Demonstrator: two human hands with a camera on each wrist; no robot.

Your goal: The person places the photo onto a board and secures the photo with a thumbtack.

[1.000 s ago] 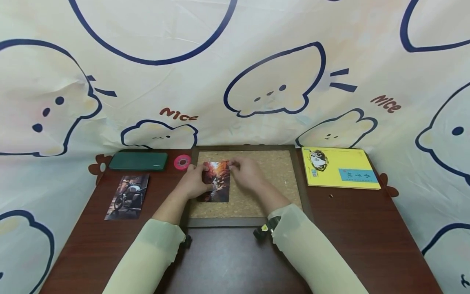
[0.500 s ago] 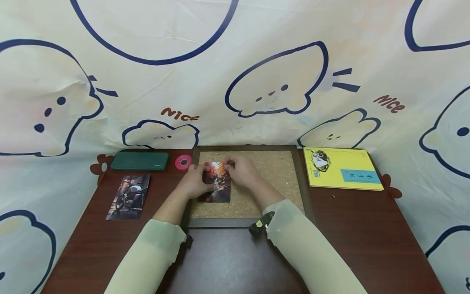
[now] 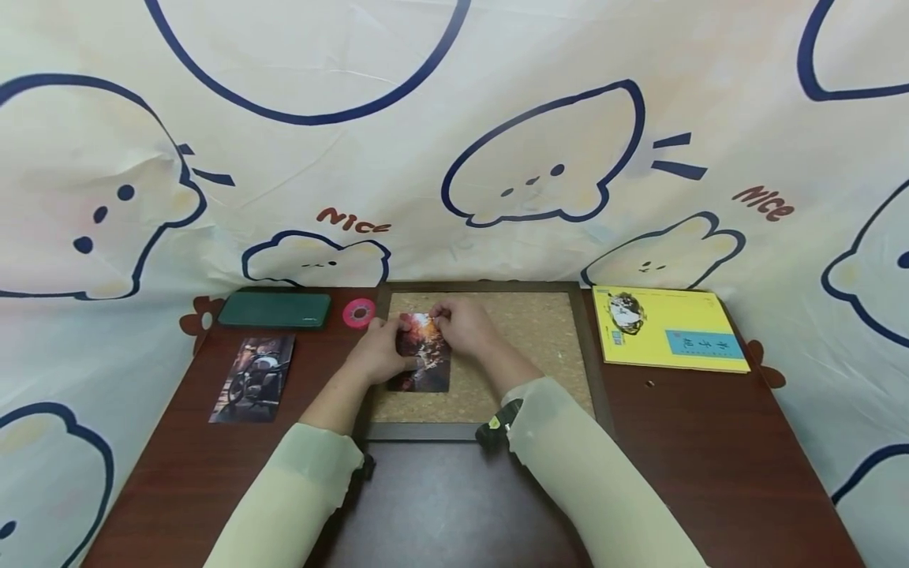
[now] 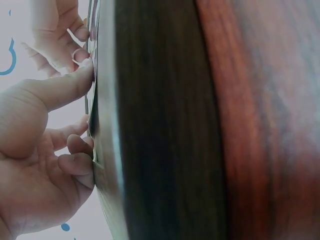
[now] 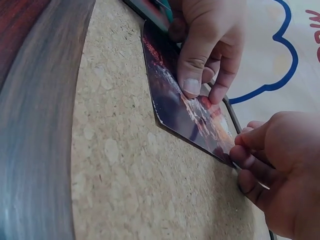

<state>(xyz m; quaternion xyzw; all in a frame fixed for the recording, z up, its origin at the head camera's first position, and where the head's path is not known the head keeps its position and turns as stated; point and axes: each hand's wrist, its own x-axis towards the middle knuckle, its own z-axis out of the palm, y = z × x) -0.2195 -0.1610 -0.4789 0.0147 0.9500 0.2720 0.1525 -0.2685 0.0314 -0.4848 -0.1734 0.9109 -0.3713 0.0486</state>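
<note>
From where I stand, a motorcycle photo (image 3: 252,380) lies left of the corkboard (image 3: 547,331). The left hand (image 3: 378,355), thumb and fingers spread, presses the autumn-coloured photo (image 3: 431,356) against the cork's left half; the right hand (image 3: 466,325) pinches its top-right corner. Keeping its edges parallel with the frame (image 3: 426,431) should prevent skew.

org/dk photo (image 3: 436,367), speckled tan corkbd (image 3: 529,335), yel book (image 3: 682,312)
</note>
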